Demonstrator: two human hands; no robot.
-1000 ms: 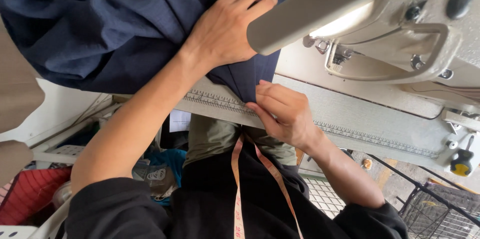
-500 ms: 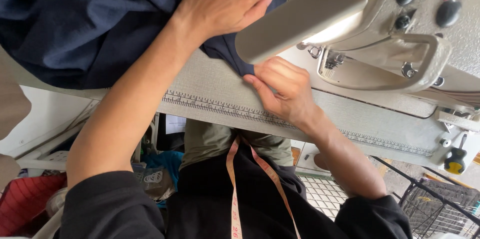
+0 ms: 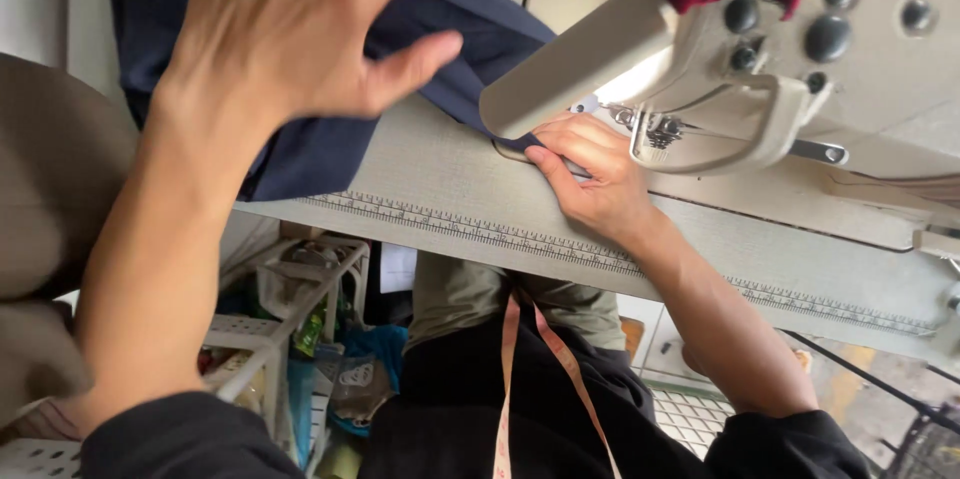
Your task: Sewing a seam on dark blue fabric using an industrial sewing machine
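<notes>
The navy fabric (image 3: 330, 139) is lying across the grey sewing table (image 3: 440, 179), bunched toward eleven o'clock and running in a narrow strip to the machine's needle area. The left hand (image 3: 290, 29) is hovering above the bulk of it, fingers spread wide, gripping nothing. The right hand (image 3: 590, 174) is sitting at three o'clock from the heap, fingertips pressing the fabric's edge flat just under the cream sewing machine (image 3: 760, 69). An orange measuring tape (image 3: 505, 379) is hanging at six o'clock.
</notes>
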